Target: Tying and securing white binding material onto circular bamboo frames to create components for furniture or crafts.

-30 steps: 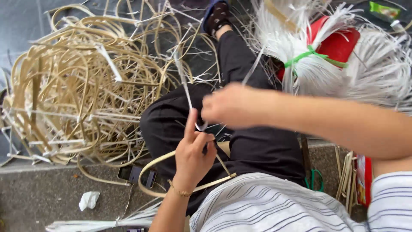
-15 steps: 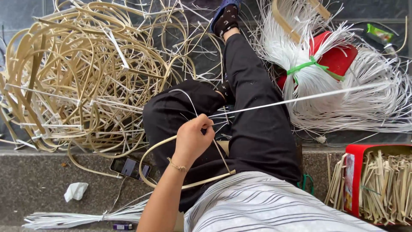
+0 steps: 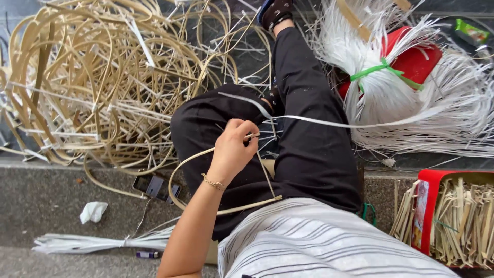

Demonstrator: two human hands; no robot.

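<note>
My left hand [image 3: 234, 150] rests over my lap, its fingers closed on the top of a thin tan cane hoop [image 3: 181, 167] that loops down across my black trousers. At the fingertips it also pinches a long white strip [image 3: 329, 122]. The strip runs from the hand out to the right, towards the white bundle. My left wrist wears a thin bracelet. My right hand is out of view.
A big tangle of cane hoops [image 3: 98, 82] lies at the left. At the right, a white strip bundle [image 3: 378, 87] tied with green leans on a red container [image 3: 414, 59]. A red box of short cane pieces [image 3: 465, 221], a phone [image 3: 154, 186], a tissue [image 3: 93, 211] and floor strips [image 3: 87, 243] lie nearby.
A second ago my right hand was over my lap beside the left. It has since gone off to the right and out of view, drawing the white strip out straight.
</note>
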